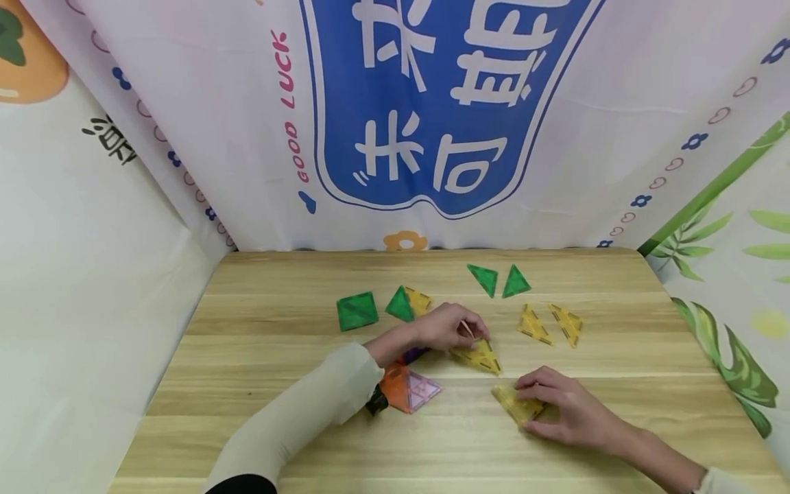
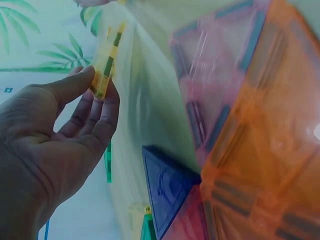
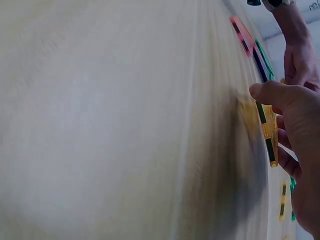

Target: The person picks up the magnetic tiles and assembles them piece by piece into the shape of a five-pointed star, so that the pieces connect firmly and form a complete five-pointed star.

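While the head view lays out the whole wooden table (image 1: 259, 439), our wrist views add detail it lacks. From above, our left hand (image 1: 446, 328) rests its fingertips on a yellow triangle tile (image 1: 479, 357) near the table's middle, and our right hand (image 1: 558, 410) curls over a second yellow tile (image 1: 517, 405) just beside it, nearer to us. The left wrist view shows thumb and fingers pinching the yellow triangle tile's edge (image 2: 106, 65), with an orange tile (image 2: 270, 150), a pink tile (image 2: 220, 85) and a blue tile (image 2: 167, 187) joined close by. The right wrist view shows the second yellow tile (image 3: 267, 132) edge-on, tilted off the wood, translucent with dark strips along its rim, clasped between thumb and fingers
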The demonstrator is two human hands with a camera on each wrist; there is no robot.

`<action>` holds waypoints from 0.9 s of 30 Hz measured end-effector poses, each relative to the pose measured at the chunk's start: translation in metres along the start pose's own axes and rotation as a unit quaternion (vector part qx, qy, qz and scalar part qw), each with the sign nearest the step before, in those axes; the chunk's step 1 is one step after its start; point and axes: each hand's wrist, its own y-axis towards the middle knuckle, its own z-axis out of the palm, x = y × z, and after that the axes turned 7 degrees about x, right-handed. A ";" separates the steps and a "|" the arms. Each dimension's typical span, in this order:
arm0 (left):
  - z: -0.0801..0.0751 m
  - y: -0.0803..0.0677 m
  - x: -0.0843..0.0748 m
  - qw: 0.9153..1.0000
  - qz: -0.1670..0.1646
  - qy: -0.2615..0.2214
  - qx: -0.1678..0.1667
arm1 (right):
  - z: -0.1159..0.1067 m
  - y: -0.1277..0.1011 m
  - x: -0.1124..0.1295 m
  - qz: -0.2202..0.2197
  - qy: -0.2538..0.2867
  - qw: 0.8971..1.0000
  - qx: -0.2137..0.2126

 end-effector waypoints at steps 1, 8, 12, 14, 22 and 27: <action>0.002 -0.002 -0.002 1.000 -0.003 -0.011 -0.003 | 0.002 0.001 0.002 -0.009 0.004 1.000 0.001; 0.018 -0.015 -0.010 0.996 -0.020 -0.087 -0.006 | 0.012 0.001 0.012 -0.039 -0.001 0.999 0.010; 0.028 -0.018 -0.013 0.995 -0.019 -0.102 0.009 | 0.018 0.000 0.014 -0.063 -0.002 0.998 0.010; 0.032 -0.018 -0.014 0.995 -0.017 -0.095 0.012 | 0.020 -0.001 0.015 -0.069 -0.004 0.998 0.008; 0.043 -0.011 -0.011 0.998 -0.024 -0.049 0.010 | 0.024 -0.007 0.017 -0.057 -0.009 0.998 -0.001; 0.049 -0.009 -0.009 0.999 -0.015 -0.036 0.016 | 0.025 -0.011 0.016 -0.041 -0.025 0.999 -0.011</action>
